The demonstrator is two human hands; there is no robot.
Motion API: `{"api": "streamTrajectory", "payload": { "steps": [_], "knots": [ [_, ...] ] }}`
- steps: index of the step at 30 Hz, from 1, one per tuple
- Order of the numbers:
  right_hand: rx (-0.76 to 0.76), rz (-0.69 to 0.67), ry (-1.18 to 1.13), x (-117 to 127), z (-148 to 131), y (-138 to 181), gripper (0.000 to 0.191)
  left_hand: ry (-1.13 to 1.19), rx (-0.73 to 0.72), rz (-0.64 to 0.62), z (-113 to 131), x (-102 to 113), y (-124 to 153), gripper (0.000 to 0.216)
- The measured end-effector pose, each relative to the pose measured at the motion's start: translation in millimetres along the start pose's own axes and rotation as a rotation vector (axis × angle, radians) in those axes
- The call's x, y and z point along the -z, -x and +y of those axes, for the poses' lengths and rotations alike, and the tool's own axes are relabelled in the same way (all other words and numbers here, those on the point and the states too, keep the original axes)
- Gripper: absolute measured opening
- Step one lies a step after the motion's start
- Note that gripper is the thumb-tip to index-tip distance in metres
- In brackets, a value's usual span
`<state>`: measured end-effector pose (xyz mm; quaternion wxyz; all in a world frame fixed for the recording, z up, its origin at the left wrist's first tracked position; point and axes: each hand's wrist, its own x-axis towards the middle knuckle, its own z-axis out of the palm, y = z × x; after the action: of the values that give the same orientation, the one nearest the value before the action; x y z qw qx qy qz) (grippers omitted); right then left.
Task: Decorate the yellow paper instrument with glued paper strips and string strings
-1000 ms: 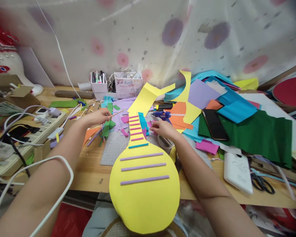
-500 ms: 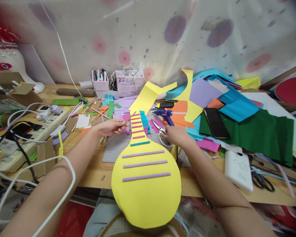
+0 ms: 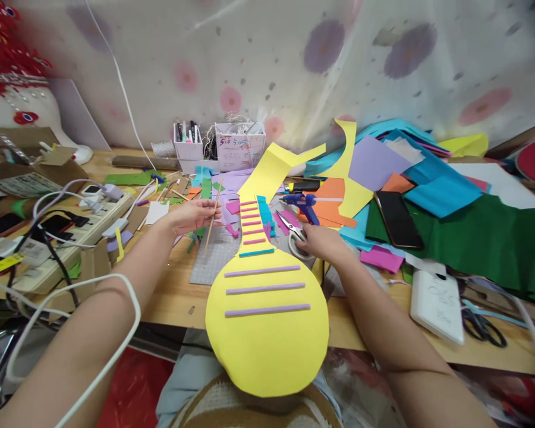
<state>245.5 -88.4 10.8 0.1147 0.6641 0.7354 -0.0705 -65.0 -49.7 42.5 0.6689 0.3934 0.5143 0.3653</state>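
Observation:
A yellow foam lute shape [image 3: 267, 333] with purple, pink and blue strips lies across the table edge toward me. My left hand [image 3: 191, 215] pinches a thin wooden stick [image 3: 213, 217], held nearly upright left of the lute's neck. My right hand [image 3: 317, 242] is closed round the handles of silver scissors [image 3: 289, 226], whose blades point up-left beside the neck. A white tape roll [image 3: 298, 251] sits under that hand.
A blue glue gun [image 3: 303, 204] lies behind the scissors. Coloured sheets, green felt [image 3: 481, 238] and a black phone [image 3: 396, 219] fill the right side; a white power bank [image 3: 437, 304] and black scissors [image 3: 484, 324] lie near the edge. A power strip [image 3: 66, 238] with cables occupies the left.
My left hand drew the stick back from the scraps and turned it upright. My right hand moved down and closed on the scissors.

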Motion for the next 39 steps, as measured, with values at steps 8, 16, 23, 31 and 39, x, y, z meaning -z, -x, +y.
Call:
{"api": "streamTrajectory", "payload": {
  "steps": [8,16,23,31,39],
  "knots": [
    [-0.014,0.037,-0.045,-3,-2,-2,0.029,-0.366,-0.17,0.371,5,35,-2,0.015],
    [-0.01,0.079,-0.058,-7,-4,-2,0.031,-0.983,-0.281,0.342,-17,56,-35,0.018],
    [-0.039,0.125,-0.07,-12,-6,-3,0.038,-1.554,-0.344,0.439,-5,64,-60,0.009],
    [-0.103,0.197,-0.095,-9,-1,-4,0.036,-1.019,-0.741,0.486,3,28,-42,0.012],
    [-0.05,0.428,-0.475,-5,-3,-5,0.029,-0.027,-0.168,-0.186,2,-36,-21,0.009]
  ]
}}
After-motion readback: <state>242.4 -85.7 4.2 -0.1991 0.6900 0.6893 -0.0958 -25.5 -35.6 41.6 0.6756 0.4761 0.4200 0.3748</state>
